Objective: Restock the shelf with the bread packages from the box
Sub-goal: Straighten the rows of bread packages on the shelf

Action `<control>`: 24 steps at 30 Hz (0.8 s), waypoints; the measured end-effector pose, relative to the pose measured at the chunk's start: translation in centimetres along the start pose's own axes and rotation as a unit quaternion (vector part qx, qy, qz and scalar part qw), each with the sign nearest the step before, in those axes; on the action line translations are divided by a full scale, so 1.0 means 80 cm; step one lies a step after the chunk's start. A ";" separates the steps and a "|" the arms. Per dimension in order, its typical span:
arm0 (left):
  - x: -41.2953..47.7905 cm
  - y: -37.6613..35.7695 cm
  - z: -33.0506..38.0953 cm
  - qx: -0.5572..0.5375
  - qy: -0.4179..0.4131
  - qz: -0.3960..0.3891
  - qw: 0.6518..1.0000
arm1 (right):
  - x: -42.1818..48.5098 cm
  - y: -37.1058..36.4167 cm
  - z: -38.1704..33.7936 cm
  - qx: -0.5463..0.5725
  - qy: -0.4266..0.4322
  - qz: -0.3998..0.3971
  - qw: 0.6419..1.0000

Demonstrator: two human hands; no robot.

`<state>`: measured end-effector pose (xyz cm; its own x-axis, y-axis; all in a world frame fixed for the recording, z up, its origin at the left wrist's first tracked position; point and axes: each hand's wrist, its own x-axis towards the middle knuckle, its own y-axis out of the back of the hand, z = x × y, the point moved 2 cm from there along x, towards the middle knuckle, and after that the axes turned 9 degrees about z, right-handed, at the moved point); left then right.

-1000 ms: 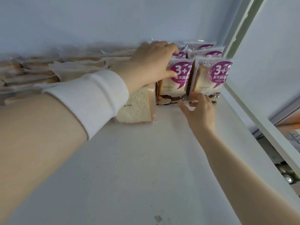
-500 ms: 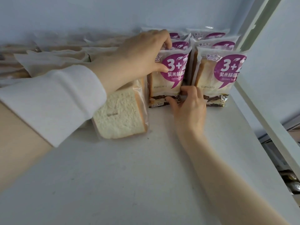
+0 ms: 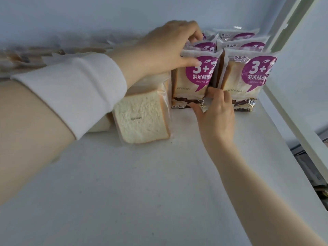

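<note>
Several purple-labelled bread packages stand upright in two rows at the back right of the white shelf [image 3: 159, 183]. My left hand [image 3: 166, 48] grips the top of the front left package [image 3: 191, 82], thumb on its face, fingers behind it. My right hand [image 3: 215, 112] pinches that package's lower right corner, between it and the front right package [image 3: 248, 80]. A clear-wrapped white toast pack [image 3: 142, 118] leans just left of them, partly under my left wrist. The box is not in view.
More clear-wrapped bread packs [image 3: 53, 54] lie blurred along the back wall at the left. A white shelf frame post [image 3: 287, 25] rises at the right, with a rail [image 3: 301, 132] along the shelf's right edge. Bare shelf surface lies in front.
The view has drawn closer to the packages. My right hand slid from the front right package's base to the left package's lower right corner; my left hand kept its hold on top.
</note>
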<state>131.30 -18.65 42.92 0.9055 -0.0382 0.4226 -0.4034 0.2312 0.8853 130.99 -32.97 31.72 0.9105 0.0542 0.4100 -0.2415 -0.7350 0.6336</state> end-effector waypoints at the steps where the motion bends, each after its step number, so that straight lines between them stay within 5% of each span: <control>1: -0.007 0.011 0.000 0.003 0.001 0.016 1.000 | -0.006 0.009 -0.002 0.007 0.016 0.009 1.000; 4: -0.040 0.044 -0.007 0.001 -0.011 0.033 0.999 | -0.033 0.025 -0.015 0.065 0.056 -0.019 0.996; 10: -0.113 0.060 -0.045 0.061 0.014 -0.105 0.993 | -0.078 -0.003 -0.040 0.072 -0.002 -0.196 0.978; 24: -0.123 0.053 -0.053 0.073 0.007 -0.048 0.996 | -0.082 -0.035 -0.060 0.084 -0.024 -0.099 0.991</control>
<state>121.28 -13.14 41.70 0.9423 -0.0401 0.3325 -0.3284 0.0840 0.9408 124.10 -28.04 30.42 0.9502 0.1793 0.2550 -0.0014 -0.8155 0.5787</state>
